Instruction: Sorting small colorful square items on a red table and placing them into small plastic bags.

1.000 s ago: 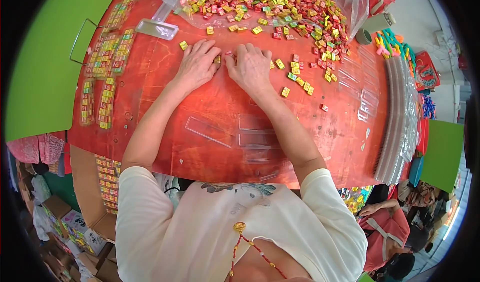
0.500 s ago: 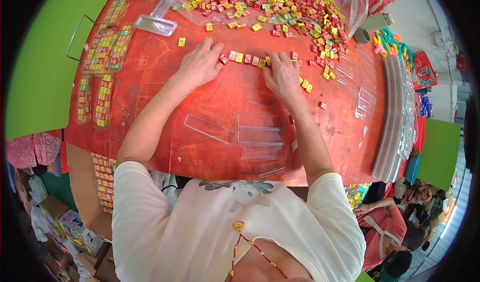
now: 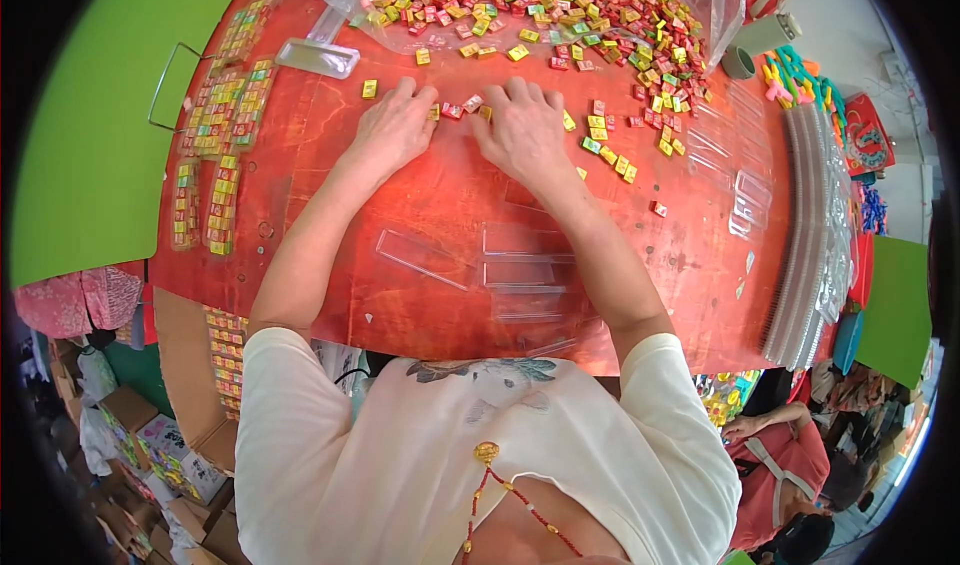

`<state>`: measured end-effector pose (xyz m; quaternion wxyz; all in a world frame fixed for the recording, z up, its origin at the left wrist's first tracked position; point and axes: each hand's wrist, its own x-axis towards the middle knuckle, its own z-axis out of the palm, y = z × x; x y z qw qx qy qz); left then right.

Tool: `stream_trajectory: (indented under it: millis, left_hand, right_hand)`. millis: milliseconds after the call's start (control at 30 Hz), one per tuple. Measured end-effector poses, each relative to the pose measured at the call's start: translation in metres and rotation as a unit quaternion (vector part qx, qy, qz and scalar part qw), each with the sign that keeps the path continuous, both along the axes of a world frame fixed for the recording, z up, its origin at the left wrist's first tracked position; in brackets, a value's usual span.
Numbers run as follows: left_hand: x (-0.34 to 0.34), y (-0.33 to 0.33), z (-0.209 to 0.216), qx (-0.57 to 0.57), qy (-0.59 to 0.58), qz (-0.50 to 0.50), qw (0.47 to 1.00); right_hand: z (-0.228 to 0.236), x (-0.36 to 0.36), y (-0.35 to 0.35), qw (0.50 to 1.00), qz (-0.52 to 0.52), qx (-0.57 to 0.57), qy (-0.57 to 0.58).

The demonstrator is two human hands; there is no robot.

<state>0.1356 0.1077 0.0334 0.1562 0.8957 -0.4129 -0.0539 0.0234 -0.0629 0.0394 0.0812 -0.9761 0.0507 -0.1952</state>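
Note:
Small red and yellow boxes, like tiny candy packets, lie between my two hands at the far middle of the red table. My left hand [image 3: 396,127] pinches a small yellow box [image 3: 434,112] between thumb and forefinger. Two red boxes [image 3: 462,107] sit in line beside it, to the right. My right hand [image 3: 523,130] lies palm down with fingers bent, its thumb and forefinger closed around another small yellow box [image 3: 486,113]. Whatever is under the right palm is hidden. A yellow box [image 3: 568,121] shows just past its right side.
A big heap of small boxes [image 3: 540,5] spreads across the far side. Filled clear trays [image 3: 222,105] stand at left; empty clear trays [image 3: 520,272] lie near me. Stacked plastic trays [image 3: 812,235] line the right edge. A co-worker [image 3: 785,465] sits at lower right.
My right hand has moved left, closer to my left hand, and now covers most of the row of boxes that showed between them. A yellow box now shows at the left fingertips.

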Motion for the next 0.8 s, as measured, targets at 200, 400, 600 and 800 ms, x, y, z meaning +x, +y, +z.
stream_trajectory:
  millis: [200, 400, 600, 800]
  left_hand:
    - [-0.004, 0.003, -0.001, 0.002, -0.013, 0.015, 1.000]
    - [-0.010, 0.000, -0.007, -0.010, -0.040, 0.040, 0.998]
    - [-0.006, -0.008, -0.006, -0.024, -0.055, 0.025, 0.998]
    - [0.000, -0.011, -0.007, -0.030, -0.042, -0.022, 0.998]
  right_hand:
    - [-0.021, 0.027, 0.007, 0.997, 0.065, -0.038, -0.031]
    - [-0.026, 0.029, 0.012, 0.999, 0.025, -0.002, -0.040]
    - [-0.026, 0.018, -0.005, 1.000, -0.005, 0.003, -0.007]
    - [-0.021, 0.011, -0.011, 0.998, 0.054, 0.029, 0.020]
